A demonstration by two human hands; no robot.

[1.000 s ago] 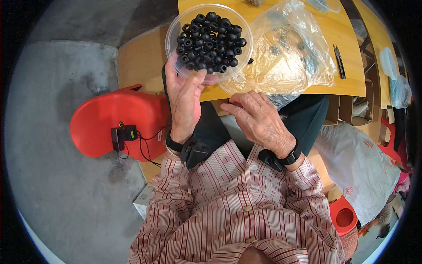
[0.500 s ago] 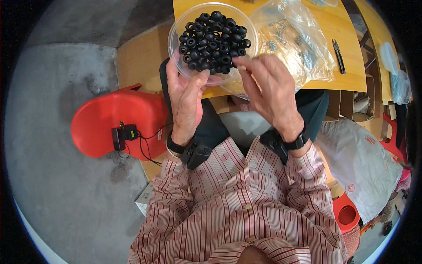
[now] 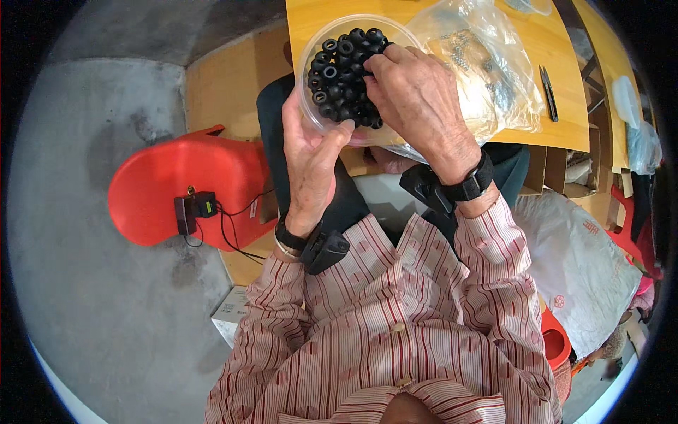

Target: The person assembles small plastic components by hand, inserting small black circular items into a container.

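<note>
Left hand (image 3: 308,166): closed on clear bowl (image 3: 311,53), thumb at rim. Black beads (image 3: 345,78): in bowl, left of right fingertips. Right hand (image 3: 418,99): fingers bent among beads; cannot tell if any held. Plastic bag (image 3: 487,67): right of those fingers.

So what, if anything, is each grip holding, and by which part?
The left grip holds the clear round tub by its near left side and rim. The right grip is at the black beads; whether it holds any is hidden.
</note>
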